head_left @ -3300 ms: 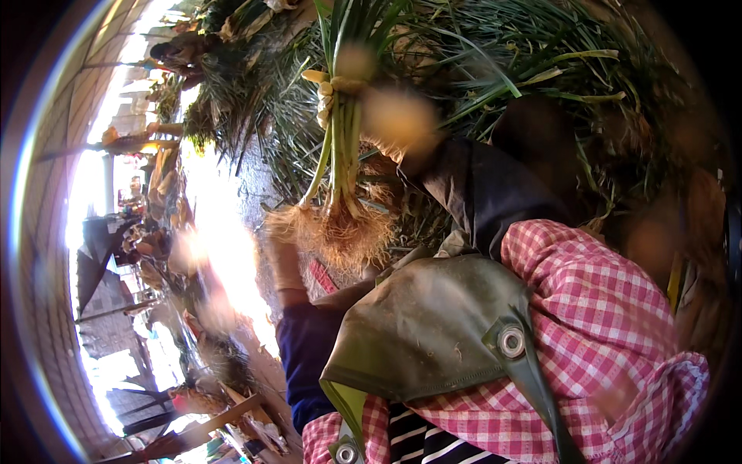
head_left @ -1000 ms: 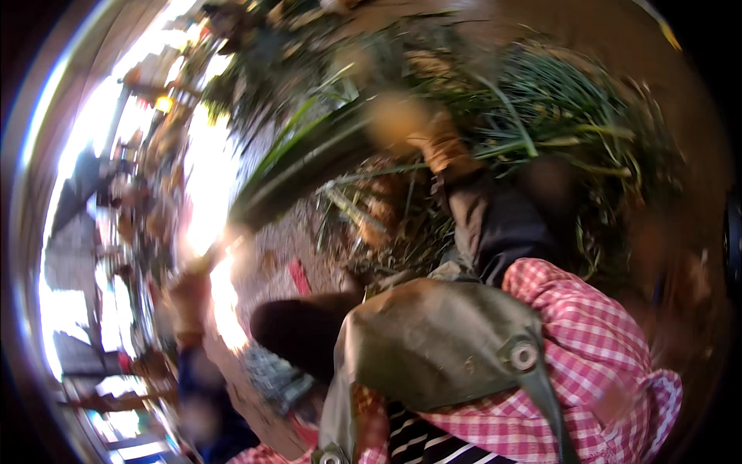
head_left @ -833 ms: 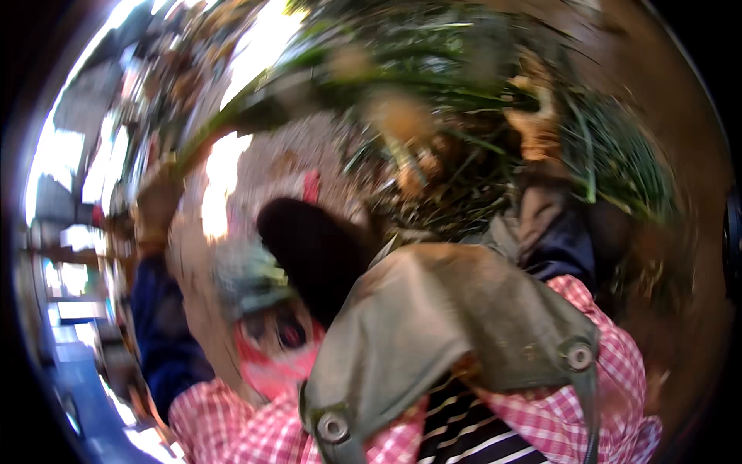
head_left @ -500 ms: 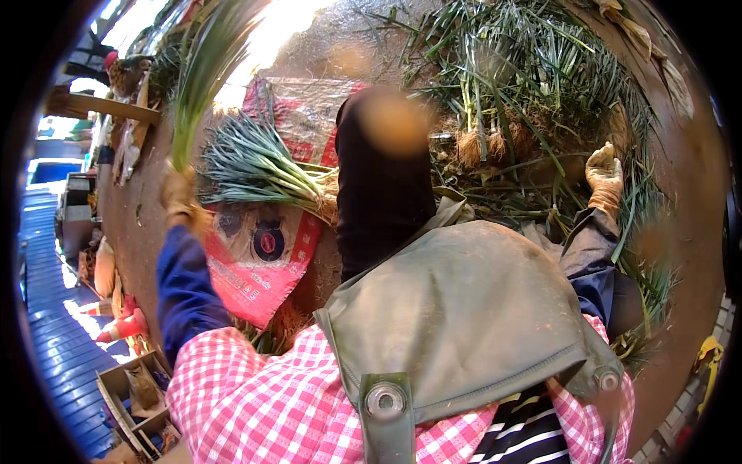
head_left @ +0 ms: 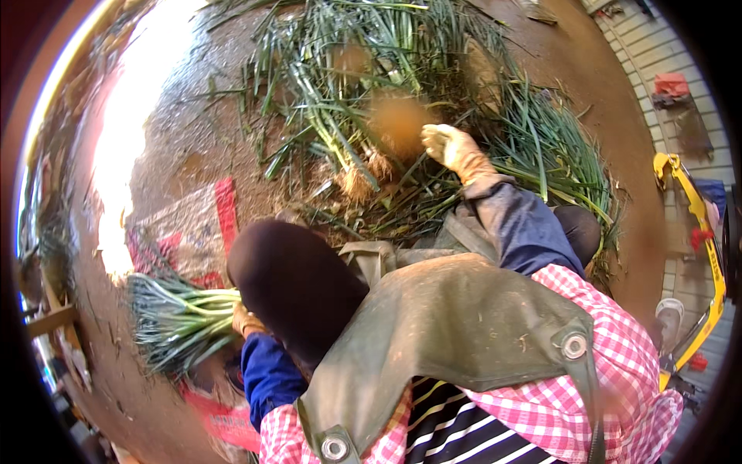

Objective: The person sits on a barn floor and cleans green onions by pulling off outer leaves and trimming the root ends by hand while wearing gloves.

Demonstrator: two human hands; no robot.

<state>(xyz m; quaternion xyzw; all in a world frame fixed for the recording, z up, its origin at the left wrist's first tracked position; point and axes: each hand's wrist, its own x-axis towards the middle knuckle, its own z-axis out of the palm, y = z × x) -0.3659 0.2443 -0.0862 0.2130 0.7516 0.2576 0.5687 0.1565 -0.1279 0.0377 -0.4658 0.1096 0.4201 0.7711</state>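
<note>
My left hand (head_left: 246, 319), in a tan glove, is closed at the pale root end of a bundle of green onions (head_left: 182, 315). The bundle lies on a red and white woven sack (head_left: 185, 226), leaves pointing left; my knee partly hides the hand and the roots. My right hand (head_left: 454, 148), gloved and soiled, is open and empty over the near side of a big heap of green onions (head_left: 348, 58). Left of it, a few stalks with bushy tan roots (head_left: 355, 184) lie against the heap.
Loose leaves and soil cover the brown ground around the heap. More green onions (head_left: 553, 147) stretch along the right. A yellow metal frame (head_left: 699, 224) stands at the far right by pale paving, and a wooden board (head_left: 50, 321) juts in at the left.
My left hand has come down from a raised swing with a bunch to the bundle on the sack. My right hand has moved leftward over the heap. The view has turned right.
</note>
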